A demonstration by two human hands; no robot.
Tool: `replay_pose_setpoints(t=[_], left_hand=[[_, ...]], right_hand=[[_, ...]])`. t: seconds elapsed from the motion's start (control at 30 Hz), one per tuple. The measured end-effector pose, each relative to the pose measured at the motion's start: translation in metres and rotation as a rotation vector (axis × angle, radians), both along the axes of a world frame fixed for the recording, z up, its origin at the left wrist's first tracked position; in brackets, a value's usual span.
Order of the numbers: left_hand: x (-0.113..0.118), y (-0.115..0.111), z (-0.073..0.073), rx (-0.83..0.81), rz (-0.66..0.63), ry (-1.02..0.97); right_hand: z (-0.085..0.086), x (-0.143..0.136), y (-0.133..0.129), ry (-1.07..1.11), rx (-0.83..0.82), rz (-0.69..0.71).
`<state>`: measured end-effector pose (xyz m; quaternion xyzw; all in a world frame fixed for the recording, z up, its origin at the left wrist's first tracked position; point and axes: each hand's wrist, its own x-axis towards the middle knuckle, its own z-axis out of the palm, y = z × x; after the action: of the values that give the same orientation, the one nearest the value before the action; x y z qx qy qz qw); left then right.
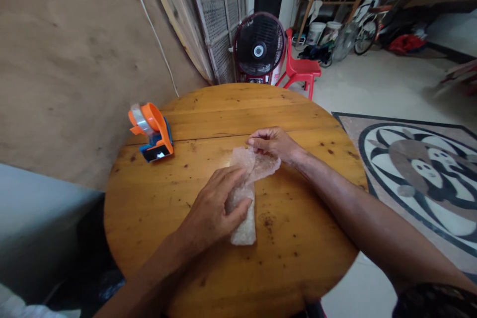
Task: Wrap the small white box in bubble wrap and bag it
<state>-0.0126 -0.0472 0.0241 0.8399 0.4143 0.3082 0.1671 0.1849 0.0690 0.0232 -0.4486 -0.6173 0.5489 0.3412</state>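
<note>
A narrow package of translucent bubble wrap [244, 231] lies lengthwise on the round wooden table [179, 253]; what is inside it cannot be made out. At its far end a loose flap is folded out to the right. My left hand [214, 208] rests over the package, fingers stretched out and thumb apart on its near part. My right hand [274, 144] is closed in a pinch at the far edge of the flap, with thumb and forefinger together. Part of the wrap is hidden beneath my left hand.
An orange and blue tape dispenser [158, 136] with a roll of clear tape stands at the table's left, near a wooden board [74, 59]. Beyond the far edge are a fan [258, 49] and a red plastic chair [300, 67]. A panda-patterned floor inlay [421, 174] lies right.
</note>
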Motion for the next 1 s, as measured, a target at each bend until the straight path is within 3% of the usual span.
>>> replay_pose_setpoints(t=[0.23,0.7,0.87,1.0], left_hand=[[-0.003,0.004,-0.006,0.005,-0.058,0.083],[-0.003,0.008,-0.014,-0.041,-0.043,0.083],[-0.002,0.008,-0.014,-0.050,-0.029,0.096],[-0.003,0.009,-0.015,-0.030,-0.035,0.085]], right_hand=[[0.002,0.004,0.002,0.012,-0.058,0.061],[0.008,0.002,0.001,0.058,-0.130,0.062],[0.010,0.001,0.005,0.091,-0.161,-0.029],[0.019,0.018,-0.012,0.039,-0.071,-0.126]])
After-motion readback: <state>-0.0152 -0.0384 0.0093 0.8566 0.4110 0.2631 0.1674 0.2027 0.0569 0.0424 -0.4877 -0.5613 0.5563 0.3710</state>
